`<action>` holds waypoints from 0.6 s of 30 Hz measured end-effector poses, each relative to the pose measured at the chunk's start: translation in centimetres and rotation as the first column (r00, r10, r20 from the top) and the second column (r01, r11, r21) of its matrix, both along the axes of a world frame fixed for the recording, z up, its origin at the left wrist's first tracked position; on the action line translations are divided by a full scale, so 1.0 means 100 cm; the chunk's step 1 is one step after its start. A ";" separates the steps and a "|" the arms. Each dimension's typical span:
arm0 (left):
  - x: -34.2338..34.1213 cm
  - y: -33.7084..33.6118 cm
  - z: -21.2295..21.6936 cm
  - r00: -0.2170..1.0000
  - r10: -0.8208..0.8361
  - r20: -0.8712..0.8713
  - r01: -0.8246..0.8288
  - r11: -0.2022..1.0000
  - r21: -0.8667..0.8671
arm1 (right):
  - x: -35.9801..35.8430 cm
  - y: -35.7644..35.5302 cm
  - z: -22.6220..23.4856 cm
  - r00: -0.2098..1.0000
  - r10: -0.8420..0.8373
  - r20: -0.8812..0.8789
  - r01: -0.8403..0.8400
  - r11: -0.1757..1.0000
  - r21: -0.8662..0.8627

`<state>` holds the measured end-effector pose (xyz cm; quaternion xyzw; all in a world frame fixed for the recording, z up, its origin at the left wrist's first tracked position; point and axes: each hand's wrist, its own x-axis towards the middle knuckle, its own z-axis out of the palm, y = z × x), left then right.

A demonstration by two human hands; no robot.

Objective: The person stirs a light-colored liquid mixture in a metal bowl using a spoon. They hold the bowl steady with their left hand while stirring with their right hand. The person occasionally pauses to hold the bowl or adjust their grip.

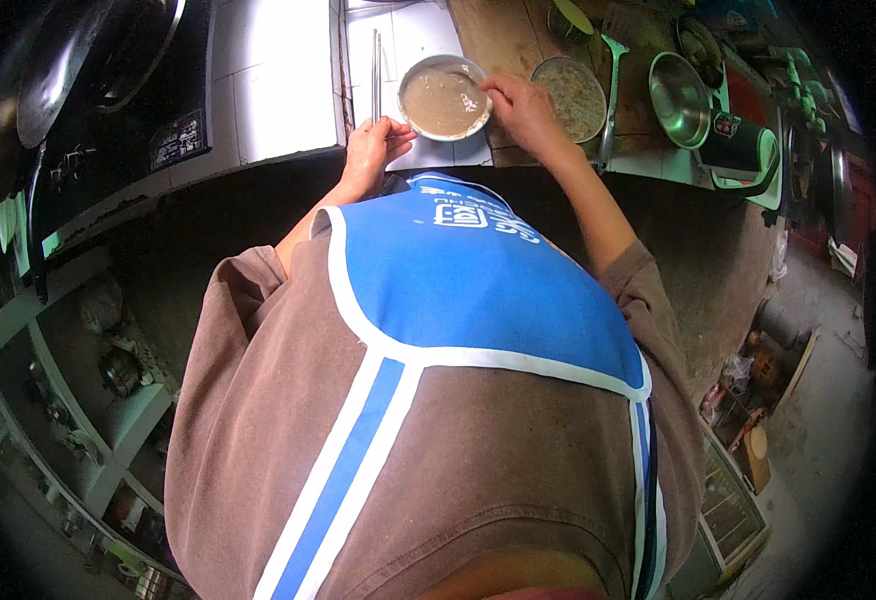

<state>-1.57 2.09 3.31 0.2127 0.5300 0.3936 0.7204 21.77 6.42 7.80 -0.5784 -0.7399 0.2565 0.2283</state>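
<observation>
1. One desk (pixel 503 38), part brown wood and part white tile, runs across the top of the view.
2. One black, flat-topped stove (pixel 108 152) stands at the left, beyond a stretch of white tile.
3. Three round bowls can be counted. The first, a pale bowl (pixel 445 137) of greyish-beige liquid (pixel 442 97), is at the desk's near edge, between the two hands. It looks moderately heavy and stiff; its rim may be slippery where wet, and the contents would probably slop if it tipped. Opposite sides of the rim seem the best hold, kept level.
4. The second, a thin-rimmed bowl (pixel 564 58) of pale, lumpy contents, sits just right of it; the third, a shiny steel bowl (pixel 680 112), lies farther right.
5. Two hands: the right hand (pixel 521 107) is pinched on the first bowl's right rim. The left hand (pixel 378 150), fingers bent, is at the lower-left rim; whether it grips, I cannot tell.
6. One long, narrow tool (pixel 613 105) with a pale-green end lies beside the second bowl.
7. Thin, straight, silvery sticks (pixel 376 75), apparently two, lie left of the first bowl, just beyond the left hand.
</observation>
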 end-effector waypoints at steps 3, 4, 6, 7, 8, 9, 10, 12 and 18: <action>0.000 -0.001 0.002 1.000 0.005 -0.002 -0.005 1.000 -0.004 | 0.000 -0.015 0.012 0.997 -0.058 0.046 0.059 0.998 -0.032; -0.001 -0.001 0.001 1.000 0.003 0.007 -0.003 1.000 -0.004 | -0.002 -0.020 0.016 0.994 -0.082 0.073 0.086 0.995 -0.050; -0.001 -0.001 -0.002 1.000 0.000 0.024 0.000 1.000 -0.002 | -0.003 -0.029 0.014 0.988 -0.124 0.089 0.128 0.991 -0.044; -0.001 0.000 -0.002 1.000 -0.010 0.019 0.010 1.000 0.006 | -0.004 -0.032 0.011 0.985 -0.145 0.097 0.149 0.988 -0.040; -0.002 0.000 -0.001 1.000 -0.019 0.013 0.018 1.000 0.013 | -0.005 -0.034 0.009 0.983 -0.171 0.068 0.175 0.983 -0.052; -0.002 0.000 -0.001 1.000 -0.028 0.008 0.027 0.999 0.020 | -0.006 -0.036 0.006 0.979 -0.198 0.038 0.200 0.978 -0.065; -0.001 0.000 -0.001 1.000 -0.009 0.011 0.008 1.000 0.017 | -0.006 -0.038 0.004 0.974 -0.224 0.008 0.224 0.971 -0.078; -0.001 0.000 0.000 0.999 0.032 0.019 -0.032 0.999 0.013 | -0.006 -0.041 -0.001 0.938 -0.317 -0.138 0.260 0.910 -0.323; 0.000 0.001 0.006 1.000 0.008 -0.011 -0.008 1.000 0.000 | -0.014 -0.046 -0.012 0.753 -0.540 -0.375 0.186 0.723 -0.666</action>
